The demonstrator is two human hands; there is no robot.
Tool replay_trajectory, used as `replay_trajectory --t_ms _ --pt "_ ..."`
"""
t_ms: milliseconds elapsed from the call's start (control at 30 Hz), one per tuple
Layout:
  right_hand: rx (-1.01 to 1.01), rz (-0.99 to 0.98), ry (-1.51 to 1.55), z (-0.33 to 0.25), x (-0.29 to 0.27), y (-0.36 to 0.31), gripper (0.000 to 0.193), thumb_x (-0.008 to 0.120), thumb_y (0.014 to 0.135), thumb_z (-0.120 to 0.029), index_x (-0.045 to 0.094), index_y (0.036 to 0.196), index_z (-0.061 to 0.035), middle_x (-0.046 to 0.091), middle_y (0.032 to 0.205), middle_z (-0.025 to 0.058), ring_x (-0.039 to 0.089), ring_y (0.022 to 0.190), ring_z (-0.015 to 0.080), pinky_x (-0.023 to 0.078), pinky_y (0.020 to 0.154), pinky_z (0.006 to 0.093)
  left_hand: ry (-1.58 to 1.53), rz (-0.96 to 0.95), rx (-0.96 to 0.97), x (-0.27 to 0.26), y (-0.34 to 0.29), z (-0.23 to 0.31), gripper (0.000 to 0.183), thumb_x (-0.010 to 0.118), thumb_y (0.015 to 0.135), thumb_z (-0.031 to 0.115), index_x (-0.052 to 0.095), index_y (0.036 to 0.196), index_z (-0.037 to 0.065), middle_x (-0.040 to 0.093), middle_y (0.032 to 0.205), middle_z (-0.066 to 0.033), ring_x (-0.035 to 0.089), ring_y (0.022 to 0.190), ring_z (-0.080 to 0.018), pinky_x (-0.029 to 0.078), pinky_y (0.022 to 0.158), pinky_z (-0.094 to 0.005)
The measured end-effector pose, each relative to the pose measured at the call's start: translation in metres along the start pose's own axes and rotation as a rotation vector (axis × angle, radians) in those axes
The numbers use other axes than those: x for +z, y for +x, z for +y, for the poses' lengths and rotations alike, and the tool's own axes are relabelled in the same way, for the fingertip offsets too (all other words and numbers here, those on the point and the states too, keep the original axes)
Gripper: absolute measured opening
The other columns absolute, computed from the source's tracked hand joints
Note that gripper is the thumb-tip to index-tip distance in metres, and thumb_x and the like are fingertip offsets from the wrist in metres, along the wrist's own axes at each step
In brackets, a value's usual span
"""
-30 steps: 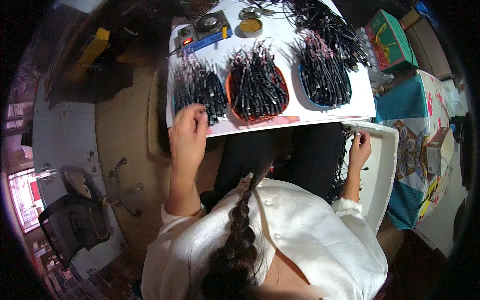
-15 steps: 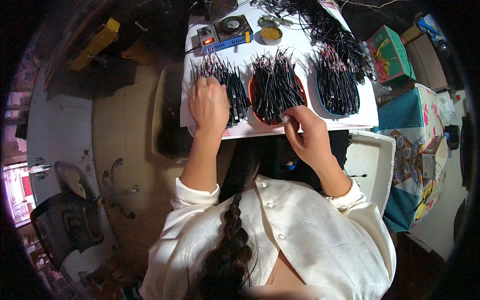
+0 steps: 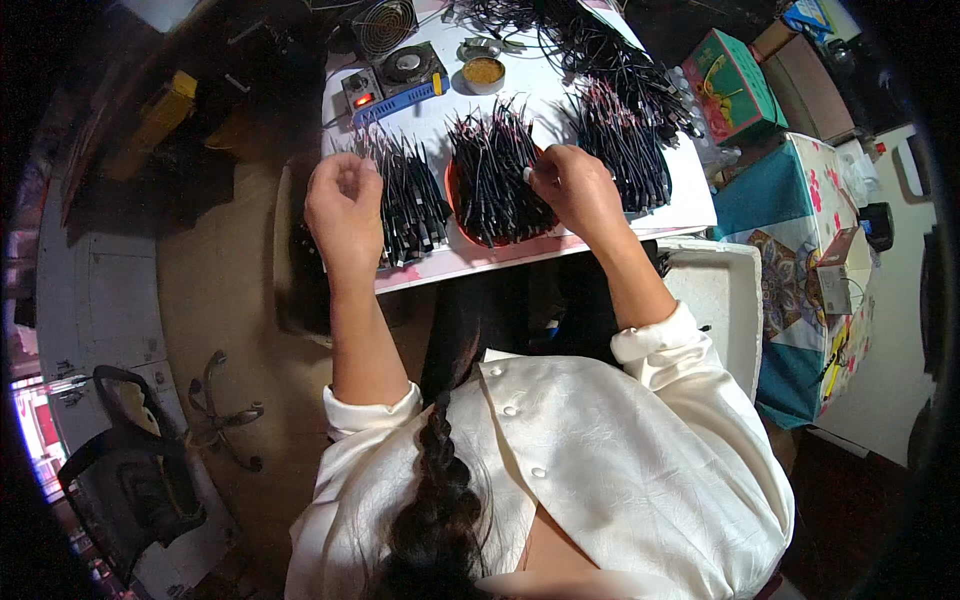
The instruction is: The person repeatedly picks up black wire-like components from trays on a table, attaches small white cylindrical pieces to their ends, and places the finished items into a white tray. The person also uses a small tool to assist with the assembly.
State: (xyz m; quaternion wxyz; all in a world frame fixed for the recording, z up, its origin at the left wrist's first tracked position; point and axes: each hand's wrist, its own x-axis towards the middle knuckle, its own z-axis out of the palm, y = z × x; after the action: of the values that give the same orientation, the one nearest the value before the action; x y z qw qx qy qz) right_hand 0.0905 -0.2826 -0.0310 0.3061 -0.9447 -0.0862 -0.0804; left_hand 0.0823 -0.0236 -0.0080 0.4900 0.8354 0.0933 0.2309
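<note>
Three bundles of short black cables with bare pinkish wire tips stand along the near side of the white table (image 3: 550, 100). My left hand (image 3: 345, 205) is at the outer edge of the left cable bundle (image 3: 408, 195), its fingers curled in toward the thumb. Whatever may be between them is hidden. At the right side of the middle cable bundle (image 3: 495, 180), in an orange-red tray (image 3: 453, 205), my right hand (image 3: 578, 195) has thumb and fingertips pinched together. I cannot make out what they hold. The right cable bundle (image 3: 625, 155) lies just beyond that hand.
Behind the bundles are a blue-edged heating device (image 3: 400, 92) with a lit red switch and a small bowl of yellowish material (image 3: 484, 74). Loose black cables (image 3: 620, 55) heap at the back right. A white foam box (image 3: 715, 300) stands by the table's right front.
The view has shifted, so the table sits further left. My right hand has moved up from the middle bundle's front edge to its right side. My left hand has turned at the left bundle.
</note>
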Motion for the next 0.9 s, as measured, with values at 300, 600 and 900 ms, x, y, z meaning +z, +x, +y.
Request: replay_trajectory --t_ms 300,600,900 --pt "-0.103 -0.035 0.064 0.011 0.002 0.012 0.016 0.069 0.076 -0.015 0.063 0.084 -0.0024 0.063 0.084 0.0189 0.062 0.082 0.0384 0.049 0.074 0.0451 -0.818 -0.296 -0.303 0.008 -0.024 0.012 0.015 0.048 0.096 0.004 0.049 0.109 -0.004 0.060 0.078 -0.0104 0.045 0.056 -0.0082 0.034 0.050 -0.0188" --pt "-0.150 -0.140 0.601 -0.051 -0.052 -0.057 0.015 0.067 0.079 -0.008 0.058 0.088 0.0003 0.057 0.074 0.0099 0.057 0.061 0.0179 0.046 0.057 0.0290 -1.055 -0.349 -0.399 0.015 -0.073 0.061 0.014 0.056 0.095 0.011 0.060 0.100 -0.001 0.067 0.082 -0.0128 0.059 0.061 -0.0125 0.044 0.049 -0.0199" --pt "-0.307 -0.084 0.450 -0.058 -0.066 -0.102 0.020 0.068 0.076 -0.002 0.057 0.093 -0.0012 0.056 0.079 0.0108 0.061 0.071 0.0230 0.049 0.061 0.0296 -1.164 -0.498 -0.368 0.012 -0.108 0.098 0.015 0.052 0.096 0.006 0.057 0.105 -0.005 0.067 0.098 -0.0203 0.069 0.090 -0.0272 0.058 0.079 -0.0339"
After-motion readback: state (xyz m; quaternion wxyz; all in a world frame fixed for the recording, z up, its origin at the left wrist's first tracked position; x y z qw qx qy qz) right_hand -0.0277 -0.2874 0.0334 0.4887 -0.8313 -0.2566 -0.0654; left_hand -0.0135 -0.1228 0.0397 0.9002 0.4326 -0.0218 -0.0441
